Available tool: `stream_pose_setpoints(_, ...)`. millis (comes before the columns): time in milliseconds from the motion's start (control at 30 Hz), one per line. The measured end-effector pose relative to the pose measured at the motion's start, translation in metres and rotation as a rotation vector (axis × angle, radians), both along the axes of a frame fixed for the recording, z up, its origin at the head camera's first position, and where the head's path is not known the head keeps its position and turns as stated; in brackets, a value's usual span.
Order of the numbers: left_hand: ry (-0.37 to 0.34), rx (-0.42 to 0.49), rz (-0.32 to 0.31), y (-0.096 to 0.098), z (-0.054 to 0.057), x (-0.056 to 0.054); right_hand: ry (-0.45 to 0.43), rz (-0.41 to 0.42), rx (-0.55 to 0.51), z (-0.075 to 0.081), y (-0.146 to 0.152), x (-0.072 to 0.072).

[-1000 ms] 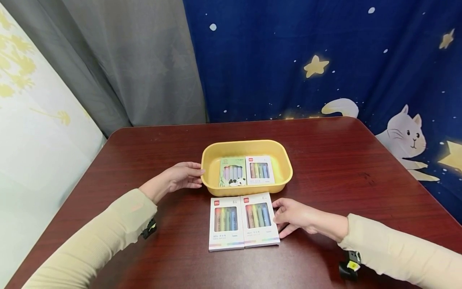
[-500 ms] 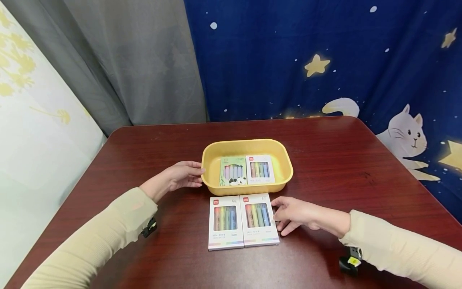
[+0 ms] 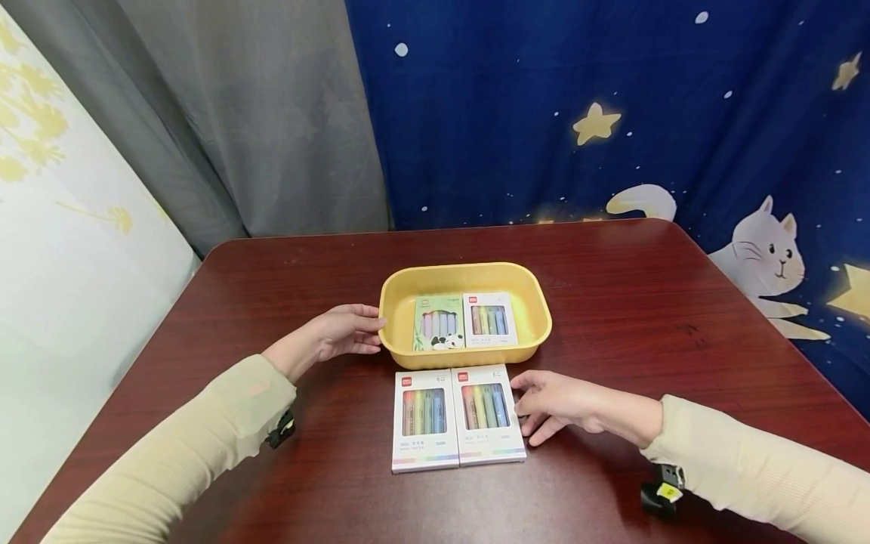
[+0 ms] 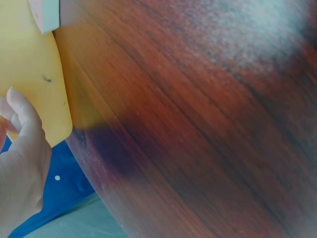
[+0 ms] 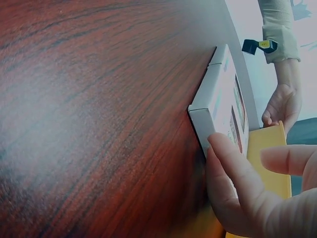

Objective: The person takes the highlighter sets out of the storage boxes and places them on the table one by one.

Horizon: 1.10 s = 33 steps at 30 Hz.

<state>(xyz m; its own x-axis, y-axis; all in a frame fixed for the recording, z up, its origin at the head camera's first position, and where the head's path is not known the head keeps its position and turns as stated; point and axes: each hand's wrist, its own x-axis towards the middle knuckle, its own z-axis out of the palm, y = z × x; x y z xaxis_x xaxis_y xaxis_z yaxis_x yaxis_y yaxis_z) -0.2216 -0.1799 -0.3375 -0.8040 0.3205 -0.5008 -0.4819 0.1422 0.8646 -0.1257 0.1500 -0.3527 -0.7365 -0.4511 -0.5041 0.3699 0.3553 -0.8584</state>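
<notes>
A yellow plastic basket [image 3: 533, 321] stands mid-table in the head view. In it lie a green panda-printed box of pens [image 3: 439, 323] and a smaller-looking white box of pens [image 3: 490, 320]. Two more white window boxes lie flat side by side before the basket: a left box of pens [image 3: 426, 421] and a right box of pens [image 3: 488, 415]. My left hand [image 3: 350, 330] touches the basket's left end, fingers extended. My right hand [image 3: 560, 406] rests at the right box's outer edge, its fingers loosely bent; the right wrist view shows a fingertip against that box [image 5: 203, 124].
Everything stands on a dark red wooden table [image 3: 299, 272] with rounded far corners. Behind it hang a grey curtain [image 3: 272, 113] and a blue curtain [image 3: 489, 113] with stars and a cat. Black wrist cameras are strapped below both sleeves.
My right hand's fingers have shifted very slightly along the right box's edge. The boxes, the basket and my left hand show no clear movement.
</notes>
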Motion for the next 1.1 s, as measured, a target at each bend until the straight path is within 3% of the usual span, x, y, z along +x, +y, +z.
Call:
stream_pose_setpoints(400, -0.003, 0.001, 0.005, 0.001, 0.001, 0.002, 0.0, 0.041, -0.04, 0.005, 0.0, -0.001)
stream_pose_setpoints(700, 0.003, 0.001, -0.002, 0.001, 0.003, 0.003, 0.028, 0.087, -0.034, 0.026, -0.001, -0.003)
stream_pose_setpoints(867, 0.005, 0.002, -0.004, 0.001, 0.001, 0.002, 0.057, 0.104, 0.006, 0.043, -0.003, -0.013)
stream_pose_setpoints(1100, 0.005, 0.001, 0.0, 0.0, -0.002, 0.0, 0.109, 0.097, 0.094, 0.065, -0.004, -0.038)
